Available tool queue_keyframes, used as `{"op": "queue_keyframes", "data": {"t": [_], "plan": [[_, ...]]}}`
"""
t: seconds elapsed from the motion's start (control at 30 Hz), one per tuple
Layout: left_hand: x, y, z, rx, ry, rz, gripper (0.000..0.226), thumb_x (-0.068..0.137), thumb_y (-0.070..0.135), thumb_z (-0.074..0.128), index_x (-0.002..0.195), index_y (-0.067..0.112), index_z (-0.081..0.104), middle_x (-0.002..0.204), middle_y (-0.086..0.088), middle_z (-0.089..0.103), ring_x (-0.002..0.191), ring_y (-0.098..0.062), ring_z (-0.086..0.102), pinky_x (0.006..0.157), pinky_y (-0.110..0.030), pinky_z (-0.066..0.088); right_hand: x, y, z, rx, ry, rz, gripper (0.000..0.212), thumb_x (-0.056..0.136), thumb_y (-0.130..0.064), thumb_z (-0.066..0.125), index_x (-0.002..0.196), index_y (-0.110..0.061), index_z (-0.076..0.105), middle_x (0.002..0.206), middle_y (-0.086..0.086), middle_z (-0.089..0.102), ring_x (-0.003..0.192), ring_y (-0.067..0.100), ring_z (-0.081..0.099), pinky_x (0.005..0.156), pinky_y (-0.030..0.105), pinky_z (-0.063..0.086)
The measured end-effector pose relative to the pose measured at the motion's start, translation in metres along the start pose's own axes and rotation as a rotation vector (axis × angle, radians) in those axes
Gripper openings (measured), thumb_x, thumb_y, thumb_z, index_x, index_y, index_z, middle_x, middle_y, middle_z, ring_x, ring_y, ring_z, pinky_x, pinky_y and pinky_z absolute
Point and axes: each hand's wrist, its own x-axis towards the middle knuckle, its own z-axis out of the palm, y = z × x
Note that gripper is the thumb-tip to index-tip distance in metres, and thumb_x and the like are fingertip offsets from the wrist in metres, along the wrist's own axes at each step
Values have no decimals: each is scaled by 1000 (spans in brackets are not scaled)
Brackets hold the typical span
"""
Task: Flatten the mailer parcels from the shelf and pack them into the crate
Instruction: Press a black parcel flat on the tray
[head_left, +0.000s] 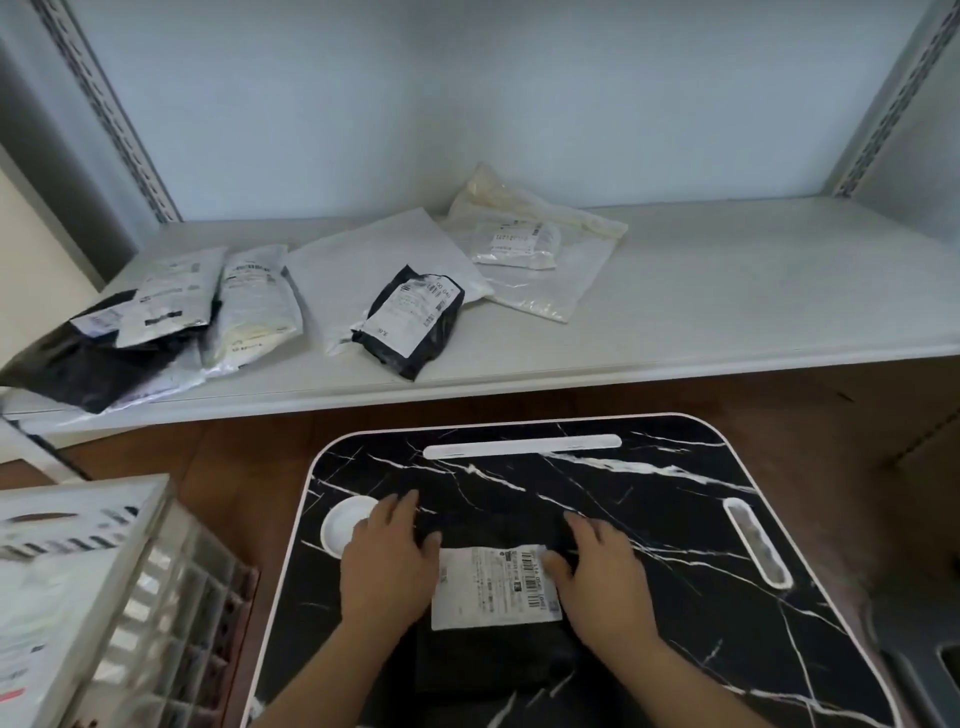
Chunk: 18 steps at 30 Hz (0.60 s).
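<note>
On the marbled tray, a flat black labelled mailer (493, 644).

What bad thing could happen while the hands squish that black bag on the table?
1. Both hands, left hand and right hand, press flat on the black mailer; pressing hard might crumple or tear its white label.
2. The mailer is dark like the marble tray table, so its edges are hard to see and a fold could be missed.

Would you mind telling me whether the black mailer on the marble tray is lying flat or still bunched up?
Flat: the black mailer lies spread on the tray, label up, both hands pressing it.
</note>
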Motion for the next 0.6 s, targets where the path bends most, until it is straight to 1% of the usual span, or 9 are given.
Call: {"op": "queue_keyframes", "data": {"t": [0.03, 0.1, 0.13, 0.17, 0.2, 0.23, 0.27, 0.5, 0.6], "plan": [[-1, 0, 6, 71, 11, 93, 58, 98, 46, 38, 151, 31, 20, 160, 2, 16, 145, -20, 22, 116, -37, 25, 0, -1, 6, -63, 60, -107, 52, 97, -50, 36, 142, -25, 44, 144, -5, 45, 136, 15, 37, 108, 33, 35], [-6, 6, 26, 183, -25, 237, 55, 99, 50, 16, 152, 34, 9, 159, 6, -6, 149, -19, -3, 121, -36, 4, 2, -1, 24, -136, 84, -255, 54, 99, -49, 23, 133, -23, 55, 142, -3, 51, 138, 17, 36, 111, 34, 32], [-9, 10, 36, 228, -34, 298, 56, 98, 50, 8, 151, 32, 13, 159, 4, -4, 148, -20, -6, 121, -37, -1, 1, -1, 31, -171, 96, -296, 55, 101, -46, 18, 131, -21, 56, 141, -2, 52, 138, 17, 34, 111, 35, 27], [-13, 13, 43, 257, -45, 340, 58, 97, 48, 6, 149, 29, 27, 159, 1, 9, 147, -23, 3, 121, -40, 3, 0, -3, 35, -207, 99, -333, 56, 103, -43, 14, 131, -18, 54, 141, -1, 51, 138, 17, 31, 110, 38, 22], [-14, 13, 56, 253, -91, 356, 60, 99, 45, 8, 142, 24, 44, 155, -3, 29, 145, -25, 17, 118, -44, 12, 0, -2, 44, -240, 82, -360, 55, 103, -41, 12, 132, -16, 51, 143, 1, 49, 139, 19, 29, 109, 40, 19], [-16, 12, 64, 247, -116, 361, 60, 100, 41, 11, 134, 19, 55, 147, -6, 43, 141, -27, 29, 112, -47, 20, 0, -3, 48, -263, 76, -393, 54, 103, -40, 12, 134, -14, 48, 145, 3, 47, 140, 20, 27, 108, 42, 19], [-17, 8, 71, 256, -106, 370, 62, 100, 40, 10, 130, 16, 58, 142, -8, 49, 139, -27, 34, 107, -48, 23, 0, -2, 53, -280, 85, -428, 54, 103, -39, 12, 137, -13, 46, 147, 4, 44, 142, 21, 26, 108, 43, 20], [-20, -4, 91, 229, 1, 365, 57, 101, 39, 9, 145, 14, 35, 152, -9, 36, 143, -26, 24, 109, -48, 22, 2, 2, 59, -300, 72, -503, 56, 102, -39, 12, 145, -12, 37, 154, 7, 32, 144, 24, 26, 109, 47, 21], [-19, -4, 95, 196, 45, 371, 55, 101, 38, 9, 146, 16, 31, 152, -8, 35, 143, -25, 24, 109, -48, 23, 2, 2, 62, -286, 76, -495, 53, 100, -38, 23, 147, -15, 31, 156, 5, 29, 145, 23, 24, 109, 47, 21]]}}
